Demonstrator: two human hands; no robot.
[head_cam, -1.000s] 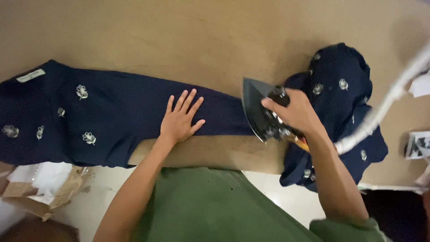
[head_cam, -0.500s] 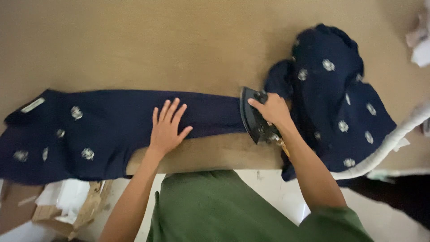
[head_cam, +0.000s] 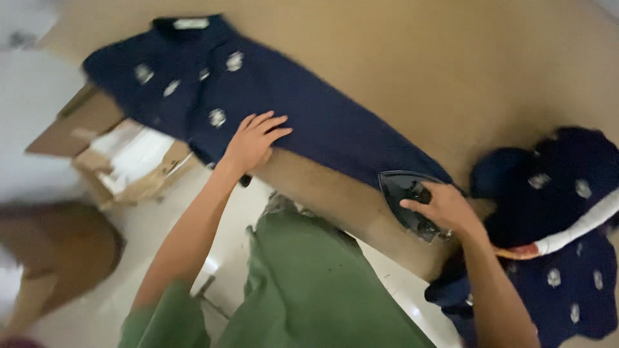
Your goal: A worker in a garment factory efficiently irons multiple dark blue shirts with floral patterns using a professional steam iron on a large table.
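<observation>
A long navy garment (head_cam: 303, 109) with small white motifs lies stretched across a tan ironing surface (head_cam: 451, 71). My left hand (head_cam: 250, 140) rests flat on the cloth near its front edge, fingers spread. My right hand (head_cam: 442, 207) grips the handle of a dark clothes iron (head_cam: 407, 196), whose tip sits on the garment's narrow right end. The rest of the navy fabric (head_cam: 561, 232) lies bunched at the right, partly hanging over the edge. A white cord (head_cam: 580, 229) with a red and yellow end runs from the iron across that heap.
An open cardboard box (head_cam: 122, 154) with white paper stands on the pale floor at the left, beside a brown object (head_cam: 58, 251). My green clothing (head_cam: 309, 290) fills the lower middle of the view.
The view has tilted and swung, so the garment now runs diagonally. My left hand stays flat on the cloth, and the iron remains at the garment's narrow end under my right hand.
</observation>
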